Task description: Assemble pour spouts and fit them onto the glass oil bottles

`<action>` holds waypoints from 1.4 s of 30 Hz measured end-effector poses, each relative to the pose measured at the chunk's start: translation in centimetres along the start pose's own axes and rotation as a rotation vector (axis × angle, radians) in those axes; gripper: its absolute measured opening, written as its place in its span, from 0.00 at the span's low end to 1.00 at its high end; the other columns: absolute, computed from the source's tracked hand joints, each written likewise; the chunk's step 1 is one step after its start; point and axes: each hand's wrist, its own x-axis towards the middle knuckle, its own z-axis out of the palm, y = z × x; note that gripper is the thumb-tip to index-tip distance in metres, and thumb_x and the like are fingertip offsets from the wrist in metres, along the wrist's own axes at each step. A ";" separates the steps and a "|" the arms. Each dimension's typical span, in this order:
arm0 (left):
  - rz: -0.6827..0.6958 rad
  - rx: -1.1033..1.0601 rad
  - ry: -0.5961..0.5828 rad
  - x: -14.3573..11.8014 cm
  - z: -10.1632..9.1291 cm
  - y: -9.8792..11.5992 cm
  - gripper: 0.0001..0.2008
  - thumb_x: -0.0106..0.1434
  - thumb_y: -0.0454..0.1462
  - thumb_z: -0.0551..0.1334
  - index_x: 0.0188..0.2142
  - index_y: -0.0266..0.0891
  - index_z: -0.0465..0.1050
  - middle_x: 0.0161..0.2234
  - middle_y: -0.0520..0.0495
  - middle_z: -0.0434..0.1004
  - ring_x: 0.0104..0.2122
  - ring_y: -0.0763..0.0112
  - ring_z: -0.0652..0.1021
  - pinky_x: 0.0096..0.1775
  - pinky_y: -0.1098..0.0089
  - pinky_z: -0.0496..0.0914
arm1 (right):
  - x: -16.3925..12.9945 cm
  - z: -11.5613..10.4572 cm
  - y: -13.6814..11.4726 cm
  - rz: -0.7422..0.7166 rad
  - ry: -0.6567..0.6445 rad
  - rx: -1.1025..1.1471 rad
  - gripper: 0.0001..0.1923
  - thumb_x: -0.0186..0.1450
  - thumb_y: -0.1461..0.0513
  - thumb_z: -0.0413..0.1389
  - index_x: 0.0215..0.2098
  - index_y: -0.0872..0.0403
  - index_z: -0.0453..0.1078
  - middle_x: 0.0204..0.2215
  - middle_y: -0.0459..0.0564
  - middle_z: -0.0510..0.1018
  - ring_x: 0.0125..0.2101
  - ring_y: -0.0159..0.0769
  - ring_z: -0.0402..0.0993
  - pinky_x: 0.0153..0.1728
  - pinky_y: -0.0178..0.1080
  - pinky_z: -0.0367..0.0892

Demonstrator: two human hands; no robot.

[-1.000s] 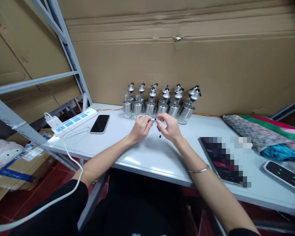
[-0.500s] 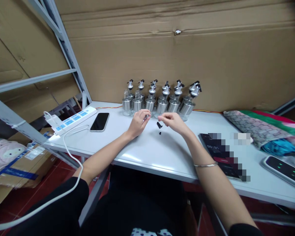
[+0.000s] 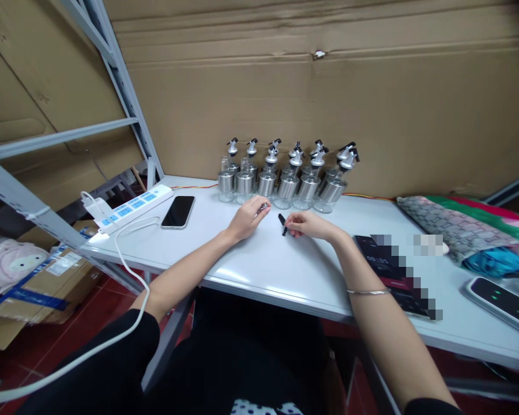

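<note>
Item 1, the surface [image 3: 259, 271]: a white tabletop on which I see both hands low, wrists resting, set against a cardboard backing. Item 2, the oil dispenser bottles [image 3: 285, 181]: a double row of glass bodies with steel sleeves and black-levered pourer tops, standing upright at the back edge, just beyond the hands and not touched. Item 3, my left hand [image 3: 247, 218]: fingers curled narrow around a small silver-looking piece [image 3: 263, 206] at the fingertips; it is too small for me to say exactly what it is. Item 4, my right hand [image 3: 308, 223]: thumb and forefinger pinched on a small black part [image 3: 282, 222], a short slim piece lying at a slant with its far end on the surface, between the two hands. Handling note, as I judge it: the work in hand is the pick-up of this black part, and it is best done with a fingertip pinch near its middle, keeping the wrist planted so that the piece does not skid towards the bottles; the left hand should hold its silver piece level and near, opening turned towards the right hand. Condition of the black part: matte, dark, narrow, apparently rigid; a second black speck may sit beside it, though I cannot tell them apart.
</note>
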 end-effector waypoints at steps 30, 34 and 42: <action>-0.024 -0.001 0.002 -0.1 -0.3 0.1 0.09 0.69 0.39 0.51 0.39 0.37 0.66 0.36 0.47 0.69 0.34 0.71 0.71 0.40 0.71 0.66 | 0.7 0.1 0.9 0.044 0.054 -0.245 0.12 0.66 0.58 0.55 0.43 0.58 0.69 0.36 0.48 0.75 0.34 0.33 0.73 0.36 0.41 0.71; -0.014 -0.007 0.002 -0.1 -0.3 0.2 0.09 0.69 0.39 0.51 0.39 0.37 0.66 0.34 0.48 0.69 0.32 0.72 0.70 0.39 0.72 0.66 | 0.4 -0.1 0.8 0.077 0.042 -0.257 0.10 0.66 0.58 0.55 0.39 0.58 0.71 0.35 0.47 0.76 0.34 0.33 0.74 0.37 0.40 0.71; -0.004 -0.007 0.012 -0.1 -0.3 0.1 0.09 0.69 0.38 0.51 0.38 0.37 0.66 0.34 0.48 0.69 0.32 0.72 0.70 0.38 0.72 0.66 | 0.1 -0.2 0.6 0.069 0.056 -0.211 0.11 0.66 0.57 0.55 0.35 0.58 0.71 0.33 0.46 0.76 0.32 0.32 0.73 0.34 0.38 0.71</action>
